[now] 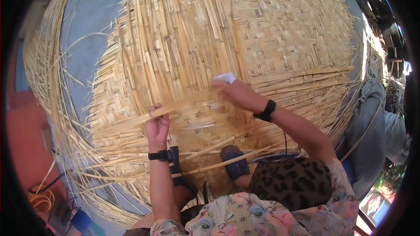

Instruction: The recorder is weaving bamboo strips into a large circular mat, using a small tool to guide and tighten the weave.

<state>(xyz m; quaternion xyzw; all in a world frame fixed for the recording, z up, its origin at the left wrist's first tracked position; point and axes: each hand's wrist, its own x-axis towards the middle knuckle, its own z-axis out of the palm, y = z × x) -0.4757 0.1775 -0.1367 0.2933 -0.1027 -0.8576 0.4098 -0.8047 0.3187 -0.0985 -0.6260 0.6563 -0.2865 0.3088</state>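
Observation:
A large woven mat [280,35] of pale, flat split-cane strips spreads beneath me. My left hand [157,124] is closed around a long flat cane strip [183,102], which slants up to the right across the mat. At the strip's right end is my right hand [240,95], its fingers smeared by motion, so their grip is unclear. A small white piece [226,78], perhaps cloth or a wrap, shows at those fingers. Loose lengthwise strips [153,39] rise from the weave beyond my left hand. More loose strips [302,81] lie crosswise to the right.
My shoes [235,166] rest on the mat's near part. Bundled long strips [46,61] curve along the left over the grey floor [89,13]. An orange coil [42,201] lies at lower left. Another person's grey-clothed leg [369,131] is at the right edge.

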